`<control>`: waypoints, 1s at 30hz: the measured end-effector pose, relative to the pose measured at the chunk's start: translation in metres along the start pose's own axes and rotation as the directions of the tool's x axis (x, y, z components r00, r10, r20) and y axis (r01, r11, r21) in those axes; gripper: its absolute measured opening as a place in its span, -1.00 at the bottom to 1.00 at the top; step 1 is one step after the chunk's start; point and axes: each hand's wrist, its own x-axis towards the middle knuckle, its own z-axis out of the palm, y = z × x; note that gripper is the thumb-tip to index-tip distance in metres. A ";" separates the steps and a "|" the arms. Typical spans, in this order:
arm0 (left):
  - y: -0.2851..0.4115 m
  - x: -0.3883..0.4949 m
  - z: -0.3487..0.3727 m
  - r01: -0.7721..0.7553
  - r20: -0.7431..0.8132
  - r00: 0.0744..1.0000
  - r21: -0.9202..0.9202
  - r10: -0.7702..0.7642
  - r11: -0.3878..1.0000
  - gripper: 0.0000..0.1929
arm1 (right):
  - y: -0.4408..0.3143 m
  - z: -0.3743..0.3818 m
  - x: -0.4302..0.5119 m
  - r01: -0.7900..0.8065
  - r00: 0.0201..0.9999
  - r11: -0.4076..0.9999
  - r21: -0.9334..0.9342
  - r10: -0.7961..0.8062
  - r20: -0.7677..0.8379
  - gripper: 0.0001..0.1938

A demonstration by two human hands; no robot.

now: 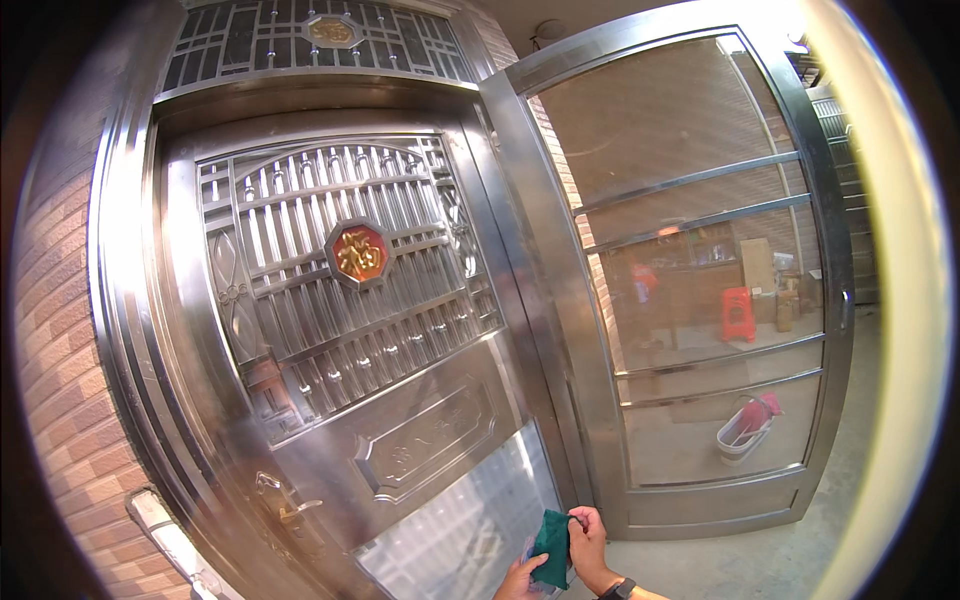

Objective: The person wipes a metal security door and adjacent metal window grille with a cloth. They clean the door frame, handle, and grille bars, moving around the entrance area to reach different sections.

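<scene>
Low in the view, my left hand (520, 576) grips the lower left part of a dark green cloth or packet (552, 547), with some clear plastic showing beside it. My right hand (587, 541), with a dark watch on the wrist, pinches the upper right edge of the same green cloth. Both hands are in front of the lower part of a closed metal door (427, 442). That door has a brass-coloured lever handle (300, 510) and a red octagonal emblem (358, 253) with a gold character.
A screen door (832, 420) with a metal frame stands swung out on the right. Through its mesh show a red plastic stool (738, 315), cardboard boxes and a pale bucket (742, 442) with a pink cloth. A brick wall (67, 315) borders the left, with a white fixture (169, 536) on it.
</scene>
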 end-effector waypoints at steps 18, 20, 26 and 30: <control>0.017 -0.008 -0.003 -0.043 -0.040 0.998 0.075 0.046 0.996 -0.60 | 0.067 -0.026 0.016 -0.184 0.959 0.971 -0.154 0.212 0.190 -0.81; 0.018 -0.011 0.002 -0.107 -0.095 0.989 0.064 0.112 0.992 -0.58 | 0.079 -0.030 0.019 -0.261 0.922 0.953 -0.153 0.293 0.253 -0.76; 0.021 -0.018 0.008 -0.240 -0.210 0.945 0.078 0.251 0.968 -0.48 | 0.050 -0.035 0.028 -0.125 0.754 0.800 -0.587 0.461 0.468 -0.38; 0.017 -0.023 0.014 -0.291 -0.274 0.912 0.087 0.304 0.953 -0.40 | -0.007 -0.032 0.014 -0.465 0.549 0.741 -0.485 0.670 0.499 -0.34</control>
